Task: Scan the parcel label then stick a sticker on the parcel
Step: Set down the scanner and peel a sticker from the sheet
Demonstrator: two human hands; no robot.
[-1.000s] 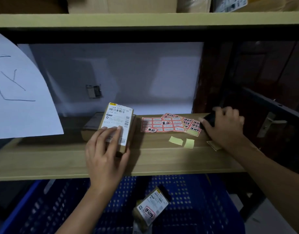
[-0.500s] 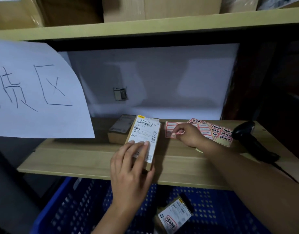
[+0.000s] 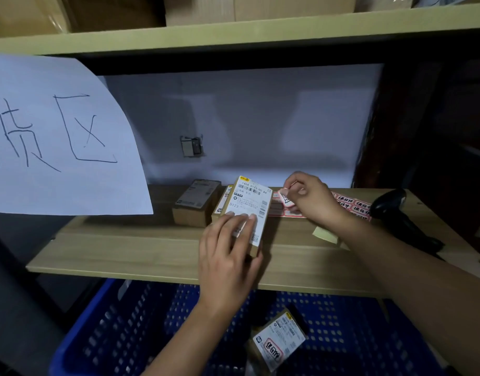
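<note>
Pinching sticker [image 3: 285, 198] beside parcel [image 3: 248, 202], second box [image 3: 196, 202] behind — scanner [image 3: 388, 204] right, crate [image 3: 141, 321] below

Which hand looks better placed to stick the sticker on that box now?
The right. The right hand pinches a red-and-white sticker just beside the parcel, so it probably needs only a short move. The left hand lies with fingers flat on the parcel, steadying it.

Cardboard parcel [image 3: 247, 213], paper label [image 3: 249, 204], matt wooden shelf [image 3: 141, 248].
</note>
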